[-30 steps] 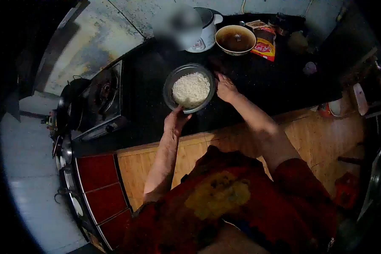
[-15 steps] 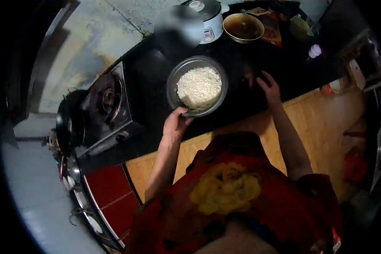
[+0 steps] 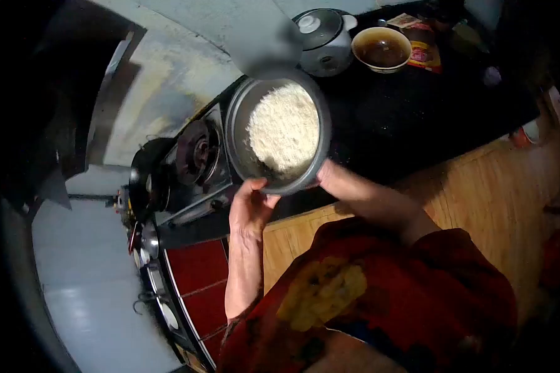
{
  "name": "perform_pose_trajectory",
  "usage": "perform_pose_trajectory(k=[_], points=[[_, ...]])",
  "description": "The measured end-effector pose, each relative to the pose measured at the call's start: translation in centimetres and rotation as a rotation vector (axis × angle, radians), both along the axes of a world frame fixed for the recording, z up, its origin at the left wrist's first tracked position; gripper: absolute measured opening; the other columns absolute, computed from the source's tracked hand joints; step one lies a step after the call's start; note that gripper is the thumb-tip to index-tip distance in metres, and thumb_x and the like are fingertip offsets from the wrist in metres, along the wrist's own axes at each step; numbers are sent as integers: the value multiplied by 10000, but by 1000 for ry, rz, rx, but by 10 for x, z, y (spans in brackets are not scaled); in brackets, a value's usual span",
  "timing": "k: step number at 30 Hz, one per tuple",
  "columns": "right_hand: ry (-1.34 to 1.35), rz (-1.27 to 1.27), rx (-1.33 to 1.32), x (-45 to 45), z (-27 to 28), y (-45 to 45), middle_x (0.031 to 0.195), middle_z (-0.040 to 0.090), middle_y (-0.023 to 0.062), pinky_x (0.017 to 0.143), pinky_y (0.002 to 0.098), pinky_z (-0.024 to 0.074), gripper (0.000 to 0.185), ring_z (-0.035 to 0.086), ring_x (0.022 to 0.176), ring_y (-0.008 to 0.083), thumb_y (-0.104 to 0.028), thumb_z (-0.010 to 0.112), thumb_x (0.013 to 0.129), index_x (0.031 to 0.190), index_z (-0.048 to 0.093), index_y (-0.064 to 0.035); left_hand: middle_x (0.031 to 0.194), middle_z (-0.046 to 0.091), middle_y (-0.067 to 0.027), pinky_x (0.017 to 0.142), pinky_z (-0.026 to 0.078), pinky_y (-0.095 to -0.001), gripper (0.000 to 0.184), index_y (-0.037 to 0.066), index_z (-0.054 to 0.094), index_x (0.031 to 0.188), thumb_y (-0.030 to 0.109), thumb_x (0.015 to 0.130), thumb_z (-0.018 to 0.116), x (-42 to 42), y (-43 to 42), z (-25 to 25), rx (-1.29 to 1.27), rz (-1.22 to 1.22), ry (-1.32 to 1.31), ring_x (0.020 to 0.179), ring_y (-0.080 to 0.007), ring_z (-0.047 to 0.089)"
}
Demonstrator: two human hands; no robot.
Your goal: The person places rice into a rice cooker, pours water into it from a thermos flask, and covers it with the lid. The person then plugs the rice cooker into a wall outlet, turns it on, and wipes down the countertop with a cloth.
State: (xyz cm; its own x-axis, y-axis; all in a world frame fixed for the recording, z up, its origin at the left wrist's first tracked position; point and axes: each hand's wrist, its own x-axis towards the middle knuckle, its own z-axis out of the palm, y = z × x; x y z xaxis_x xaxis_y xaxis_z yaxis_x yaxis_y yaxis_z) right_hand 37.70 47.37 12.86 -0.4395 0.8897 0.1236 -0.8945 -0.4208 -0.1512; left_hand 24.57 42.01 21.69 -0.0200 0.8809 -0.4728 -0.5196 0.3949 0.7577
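A round grey metal pot (image 3: 233, 143) holds a mound of white rice (image 3: 284, 127). It looks raised above the counter and tilted, its open top facing me. My left hand (image 3: 250, 202) grips its near rim, the thumb over the edge. On the right side of the pot, my right hand (image 3: 323, 173) is against the outer wall; its fingers are hidden behind and beneath the pot.
A gas stove (image 3: 199, 155) lies to the left of the pot. Behind stand a white rice cooker (image 3: 326, 56) and a bowl of brown liquid (image 3: 382, 50), with a red packet (image 3: 424, 57) beside the bowl. The black counter (image 3: 404, 118) extends right.
The pot has come up nearer to the camera and tilted. My right hand has moved left from over the counter to the pot's side. My left hand still holds the rim.
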Motion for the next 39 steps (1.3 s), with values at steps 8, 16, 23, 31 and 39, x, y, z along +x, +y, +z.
perform_pose_trajectory(k=[8, 16, 23, 31, 39], points=[[-111, -54, -256, 45, -11, -35, 987, 596, 19, 781, 357, 479, 378, 576, 886, 181, -448, 435, 893, 1075, 573, -147, 1122, 510, -184, 808, 546, -355, 406, -74, 439, 1142, -15, 746, 503, 17, 10, -35, 129, 16, -176, 998, -311, 552], [-187, 282, 44, 31, 47, 83, 1208, 527, 96, 932, 433, 383, 535, 493, 1102, 236, -509, 402, 866, 1195, 513, -101, 1204, 444, -226, 846, 527, -418, 500, -85, 359, 1216, -55, 725, 454, -8, 9, 16, 107, 4, -178, 1052, -379, 512], [-104, 168, 19, -43, 6, 55, 1013, 598, 65, 741, 358, 521, 420, 587, 917, 201, -417, 327, 912, 1107, 523, -100, 1144, 468, -192, 761, 567, -378, 379, -58, 437, 1133, -1, 761, 480, -4, 22, 36, 146, 121, -43, 1003, -336, 534], [-180, 75, -104, -41, 44, 43, 851, 567, 33, 641, 390, 471, 429, 551, 773, 202, -431, 229, 938, 940, 527, -122, 1131, 452, -230, 695, 577, -413, 345, -74, 401, 1155, -11, 819, 452, 6, 99, 27, 103, 335, -103, 995, -362, 511], [-370, -117, -230, -19, 71, 98, 1082, 567, 89, 807, 448, 432, 390, 523, 975, 243, -362, 319, 907, 1119, 540, -120, 1198, 450, -179, 726, 569, -404, 423, -8, 389, 1227, -5, 804, 407, -11, 78, 41, 223, 123, -94, 1021, -379, 522]])
